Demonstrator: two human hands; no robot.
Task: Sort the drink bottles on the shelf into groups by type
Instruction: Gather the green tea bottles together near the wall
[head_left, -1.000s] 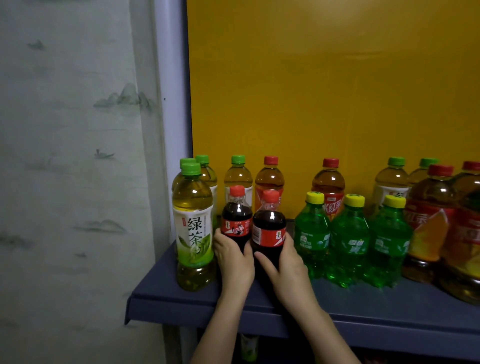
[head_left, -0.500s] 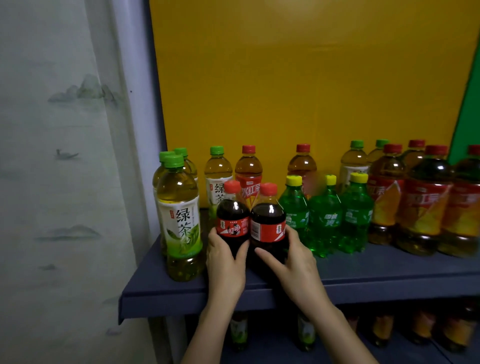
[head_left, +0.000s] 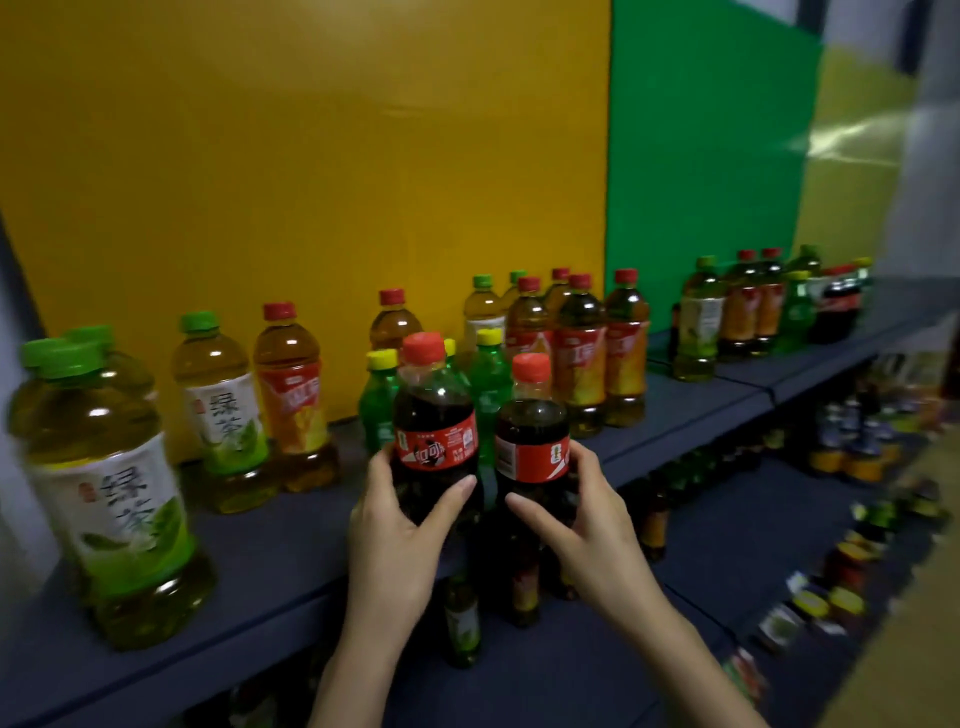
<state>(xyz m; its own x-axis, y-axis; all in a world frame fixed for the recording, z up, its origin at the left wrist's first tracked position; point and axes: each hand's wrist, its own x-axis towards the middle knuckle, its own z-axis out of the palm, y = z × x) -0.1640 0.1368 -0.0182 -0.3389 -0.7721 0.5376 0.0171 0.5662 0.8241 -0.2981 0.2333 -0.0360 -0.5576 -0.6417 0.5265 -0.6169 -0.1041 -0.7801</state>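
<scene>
I hold two small cola bottles with red caps, lifted in front of the blue shelf (head_left: 270, 566). My left hand (head_left: 400, 525) grips the left cola bottle (head_left: 435, 415) around its lower half. My right hand (head_left: 582, 509) grips the right cola bottle (head_left: 531, 441) the same way. Green tea bottles with green caps (head_left: 109, 478) stand at the shelf's left. Red-capped iced tea bottles (head_left: 579, 358) stand in a cluster behind. Green soda bottles with yellow caps (head_left: 378, 400) stand right behind the colas.
A second mixed group of bottles (head_left: 769, 306) stands far right on the shelf, before a green panel (head_left: 701, 156). A yellow panel (head_left: 311, 156) backs the nearer part. Lower shelves (head_left: 727, 545) hold more bottles.
Both hands have lifted the two cola bottles off the shelf. The view has swung to the right, bringing the far right of the shelf into sight.
</scene>
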